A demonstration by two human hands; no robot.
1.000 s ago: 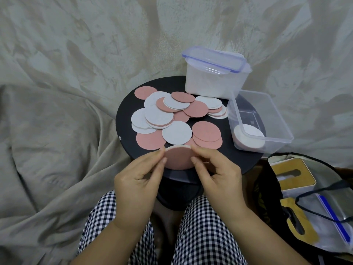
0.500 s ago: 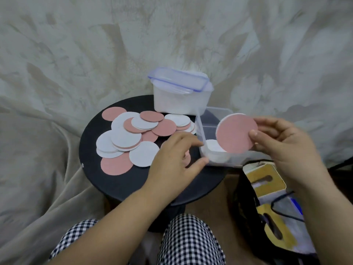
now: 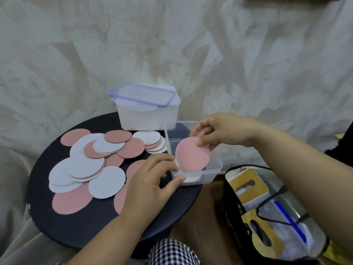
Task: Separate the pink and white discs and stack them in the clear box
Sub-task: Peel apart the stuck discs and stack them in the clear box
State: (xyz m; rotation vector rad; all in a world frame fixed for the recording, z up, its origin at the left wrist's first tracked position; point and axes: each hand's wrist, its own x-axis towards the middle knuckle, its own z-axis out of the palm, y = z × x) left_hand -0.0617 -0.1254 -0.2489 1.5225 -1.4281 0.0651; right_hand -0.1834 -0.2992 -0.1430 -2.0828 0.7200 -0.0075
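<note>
Pinching thin round pink disc (image 3: 192, 153) by its top edge with right hand (image 3: 219, 134) fingers, tilted over clear plastic box (image 3: 214, 169) at right edge of round black desk (image 3: 76, 232). Gripping box's near-left corner with left hand (image 3: 150, 180), thumb on outer wall. Inside box: flat stack of white discs (image 3: 191, 179).

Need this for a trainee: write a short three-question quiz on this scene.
1. True or false: the right hand pinches a pink disc over the box.
2. The left hand: A) is out of view, B) holds the box, C) hangs idle?
3. Fill in: the discs already in the box are ___.
Key: 1 true; 2 B; 3 white.
</note>
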